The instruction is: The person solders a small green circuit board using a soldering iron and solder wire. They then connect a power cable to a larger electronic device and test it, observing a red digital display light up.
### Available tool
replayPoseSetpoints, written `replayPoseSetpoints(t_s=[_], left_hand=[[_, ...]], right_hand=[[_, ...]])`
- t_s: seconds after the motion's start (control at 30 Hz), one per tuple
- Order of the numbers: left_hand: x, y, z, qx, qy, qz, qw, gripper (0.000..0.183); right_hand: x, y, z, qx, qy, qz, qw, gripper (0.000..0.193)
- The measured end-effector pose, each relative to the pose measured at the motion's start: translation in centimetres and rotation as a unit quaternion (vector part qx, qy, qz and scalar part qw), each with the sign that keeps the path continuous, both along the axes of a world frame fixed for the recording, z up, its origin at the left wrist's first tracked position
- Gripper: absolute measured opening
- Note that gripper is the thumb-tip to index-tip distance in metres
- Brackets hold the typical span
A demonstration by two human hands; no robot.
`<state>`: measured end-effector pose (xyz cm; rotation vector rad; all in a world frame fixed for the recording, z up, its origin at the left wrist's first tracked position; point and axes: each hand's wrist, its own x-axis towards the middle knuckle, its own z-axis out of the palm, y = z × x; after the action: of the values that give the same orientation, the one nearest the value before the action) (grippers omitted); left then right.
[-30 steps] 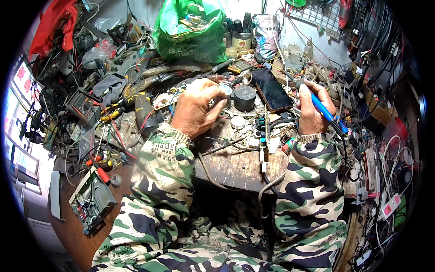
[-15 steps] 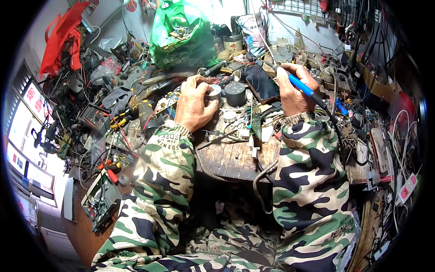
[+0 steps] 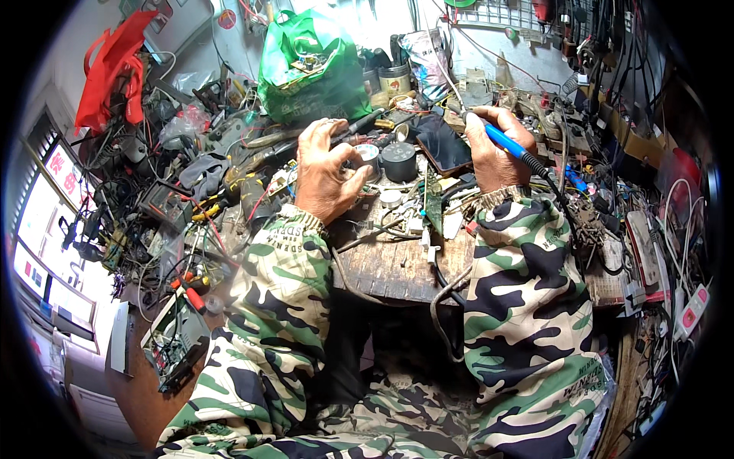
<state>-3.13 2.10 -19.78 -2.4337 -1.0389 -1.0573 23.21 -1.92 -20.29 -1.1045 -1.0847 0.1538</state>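
Note:
My right hand [image 3: 501, 149] is closed around a blue-handled soldering iron [image 3: 506, 140], whose dark front end points up and left. A cord trails from the handle down past my wrist. On the left, my left hand [image 3: 327, 170] hovers over the bench with fingers bent and thumb apart, beside a round, pale-topped spool or tin [image 3: 368, 158]. Nothing shows clearly between its fingers. A dark round pot [image 3: 398, 161] stands just right of that tin. Between my hands lies a narrow green circuit board [image 3: 433, 205], near a small white round cap [image 3: 391, 200].
A dark flat-screened device [image 3: 444, 145] lies behind the boards. Farther back stands a green bag [image 3: 312, 80] of parts. Tangled wires and tools crowd both sides. A grey cable [image 3: 434, 314] hangs over the wooden bench edge [image 3: 382, 275]; an opened device [image 3: 177, 340] sits lower left.
My left hand's fingers have spread and drawn back from the round tin, which shows more of its top. My right hand keeps its hold, almost unmoved. The whole view has shifted slightly.

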Motion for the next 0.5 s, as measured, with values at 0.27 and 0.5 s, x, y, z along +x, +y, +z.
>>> replayPoseSetpoints(t_s=[0.27, 0.5], left_hand=[[0.4, -4.8, 4.0, -0.028, 0.151, 0.086, 0.984, 0.01], [1.9, -6.3, 3.5, -0.131, 0.26, 0.152, 0.944, 0.014]], right_hand=[[0.2, -0.3, 0.2, -0.004, 0.015, -0.006, 1.0, 0.021], [0.1, 0.3, -0.5, 0.016, 0.06, 0.013, 0.998, 0.019]])
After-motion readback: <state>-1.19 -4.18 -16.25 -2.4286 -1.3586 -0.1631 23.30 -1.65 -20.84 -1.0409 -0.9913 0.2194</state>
